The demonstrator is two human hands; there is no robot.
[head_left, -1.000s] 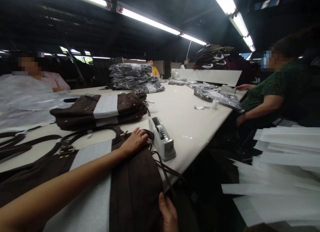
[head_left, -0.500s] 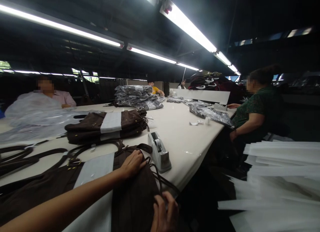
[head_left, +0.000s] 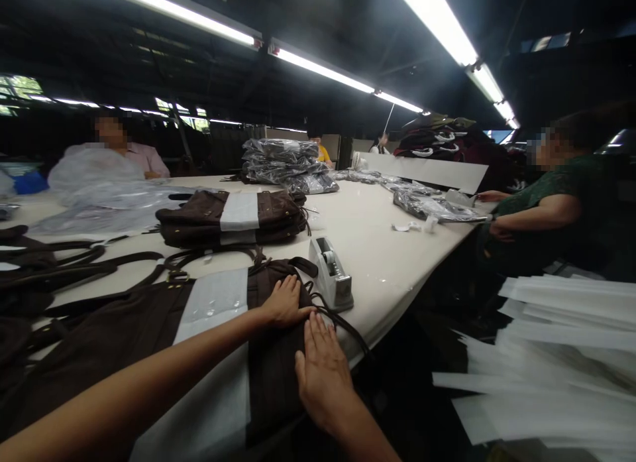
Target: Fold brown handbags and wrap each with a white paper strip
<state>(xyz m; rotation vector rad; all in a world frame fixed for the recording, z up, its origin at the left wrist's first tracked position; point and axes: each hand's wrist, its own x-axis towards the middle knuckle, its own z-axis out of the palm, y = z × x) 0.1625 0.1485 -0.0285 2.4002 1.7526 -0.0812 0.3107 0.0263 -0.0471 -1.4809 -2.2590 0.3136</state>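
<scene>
A dark brown bag (head_left: 278, 382) lies flat at the near edge of the table, with a wide white paper band (head_left: 211, 303) across it. My left hand (head_left: 285, 301) rests on the bag right of the band, palm down with fingers out. Flat along the bag's right end is my right hand (head_left: 324, 366), its fingers straight and its tips beside my left thumb. Thin dark cords (head_left: 342, 316) trail from that end over the table edge. Just beyond the hands stands a grey tape dispenser (head_left: 330, 276).
Behind lies a stack of folded brown bags (head_left: 199, 217) with a white band. Plastic-wrapped packs (head_left: 283, 160) are piled farther back on the white table (head_left: 368, 250). White sheets (head_left: 556, 356) are heaped at lower right. Co-workers sit at left and stand at right.
My right hand has come up and left onto the bag's end, its curled fingers now straight. My left hand has flattened out. The view has turned slightly left and down.
</scene>
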